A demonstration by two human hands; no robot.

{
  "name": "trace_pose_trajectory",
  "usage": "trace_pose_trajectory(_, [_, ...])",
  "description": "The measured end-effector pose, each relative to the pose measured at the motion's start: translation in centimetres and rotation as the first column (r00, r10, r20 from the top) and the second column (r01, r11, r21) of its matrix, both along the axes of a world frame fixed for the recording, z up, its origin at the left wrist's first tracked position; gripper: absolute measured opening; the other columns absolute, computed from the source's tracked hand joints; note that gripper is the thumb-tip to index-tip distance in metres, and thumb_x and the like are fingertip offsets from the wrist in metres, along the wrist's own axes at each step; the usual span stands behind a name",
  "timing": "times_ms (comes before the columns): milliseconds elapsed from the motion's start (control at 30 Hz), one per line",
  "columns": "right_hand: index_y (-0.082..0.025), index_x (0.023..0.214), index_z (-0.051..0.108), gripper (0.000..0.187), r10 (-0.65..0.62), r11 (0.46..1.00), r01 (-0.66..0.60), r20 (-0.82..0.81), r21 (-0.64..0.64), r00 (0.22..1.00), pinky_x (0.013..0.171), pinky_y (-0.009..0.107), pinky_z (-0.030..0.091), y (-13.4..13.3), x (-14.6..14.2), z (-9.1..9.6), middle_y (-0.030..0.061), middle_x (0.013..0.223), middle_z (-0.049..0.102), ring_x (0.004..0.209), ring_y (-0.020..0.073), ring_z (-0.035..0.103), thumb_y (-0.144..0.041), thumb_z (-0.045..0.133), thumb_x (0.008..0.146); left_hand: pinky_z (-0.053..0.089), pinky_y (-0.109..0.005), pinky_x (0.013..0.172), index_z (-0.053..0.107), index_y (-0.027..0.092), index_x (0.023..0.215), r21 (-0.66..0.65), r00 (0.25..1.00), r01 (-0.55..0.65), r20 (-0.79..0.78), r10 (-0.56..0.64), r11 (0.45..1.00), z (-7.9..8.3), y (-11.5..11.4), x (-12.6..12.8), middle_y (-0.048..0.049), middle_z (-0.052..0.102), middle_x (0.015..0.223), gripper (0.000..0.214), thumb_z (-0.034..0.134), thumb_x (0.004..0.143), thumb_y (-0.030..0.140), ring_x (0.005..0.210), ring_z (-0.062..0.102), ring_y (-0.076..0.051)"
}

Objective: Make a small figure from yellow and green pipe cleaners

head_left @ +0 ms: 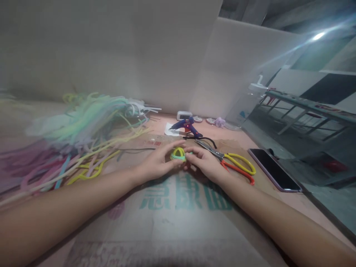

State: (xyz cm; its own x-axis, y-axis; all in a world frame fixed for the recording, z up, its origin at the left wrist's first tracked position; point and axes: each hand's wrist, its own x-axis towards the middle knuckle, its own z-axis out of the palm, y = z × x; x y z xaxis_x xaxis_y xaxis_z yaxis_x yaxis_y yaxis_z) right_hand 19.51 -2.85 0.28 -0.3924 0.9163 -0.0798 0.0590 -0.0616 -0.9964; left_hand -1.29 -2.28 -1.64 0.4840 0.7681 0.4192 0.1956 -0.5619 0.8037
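A small rounded piece of bent yellow and mint-green pipe cleaner (178, 153) is held up between both hands over the printed sheet. My left hand (160, 159) grips it from the left, thumb below and fingers curving behind. From the other side my right hand (202, 160) pinches its green part between thumb and index finger. Just past the right hand lie scissors (222, 155) with one yellow and one red handle. A blue glue gun (187, 127) with a small red light rests behind the hands, and a black pipe cleaner (204, 139) lies in front of it.
A blurred heap of colourful pipe cleaners (91, 118) spreads over the table's left side. A phone (274, 168) lies near the right edge. At the back are a small white device (184, 115) and a purple piece (219, 122). White panels (167, 55) stand behind the table.
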Motion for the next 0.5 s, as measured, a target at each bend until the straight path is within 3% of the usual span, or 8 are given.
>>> trace_pose_trajectory(167, [-0.018, 0.094, 0.061, 0.044, 0.076, 0.996, -0.078, -0.069, -0.037, 0.995, 0.055, 0.023, 0.048, -0.02, 0.12, 0.20, 0.0019, 0.068, 0.073, 0.060, 0.0141, 0.068, -0.054, 0.077, 0.075, 0.049, -0.042, 0.105, 0.049, 0.020, 0.144, -0.039, 1.000, -0.028, 0.000, 0.028, 0.999, 0.23, -0.14, 0.03, -0.0138, 0.063, 0.136, 0.056, 0.061, 0.092, 0.039, 0.121, 0.062, -0.027])
trace_pose_trajectory(300, [-0.018, 0.087, 0.059, 0.041, 0.019, 0.998, -0.025, -0.110, -0.050, 0.994, 0.053, 0.021, 0.047, -0.06, -0.10, 0.04, 0.0022, 0.066, 0.073, 0.059, 0.0130, 0.068, -0.053, 0.077, 0.076, 0.052, -0.038, 0.099, 0.055, 0.017, 0.136, -0.089, 0.995, -0.091, -0.045, 0.087, 0.992, 0.38, 0.15, -0.02, -0.0116, 0.067, 0.127, 0.048, 0.060, 0.093, 0.040, 0.112, 0.066, -0.025])
trace_pose_trajectory(400, [-0.018, 0.087, 0.058, 0.037, -0.021, 0.998, 0.015, -0.104, -0.065, 0.994, 0.048, 0.020, 0.043, -0.07, -0.21, 0.01, 0.0017, 0.065, 0.072, 0.054, 0.0124, 0.066, -0.050, 0.075, 0.079, 0.054, -0.033, 0.093, 0.058, 0.020, 0.132, -0.091, 0.998, -0.022, -0.058, 0.017, 0.996, 0.59, 0.24, -0.01, -0.0068, 0.071, 0.119, 0.046, 0.062, 0.093, 0.042, 0.103, 0.069, -0.022])
trace_pose_trajectory(500, [-0.019, 0.088, 0.057, 0.036, -0.031, 0.997, 0.024, -0.092, -0.073, 0.995, 0.046, 0.020, 0.042, -0.15, -0.26, 0.21, 0.0016, 0.064, 0.072, 0.053, 0.0128, 0.065, -0.049, 0.075, 0.080, 0.054, -0.034, 0.094, 0.061, 0.022, 0.129, -0.059, 0.996, -0.044, -0.083, 0.039, 0.997, 0.74, 0.18, 0.03, -0.0050, 0.073, 0.115, 0.044, 0.063, 0.092, 0.044, 0.103, 0.069, -0.023])
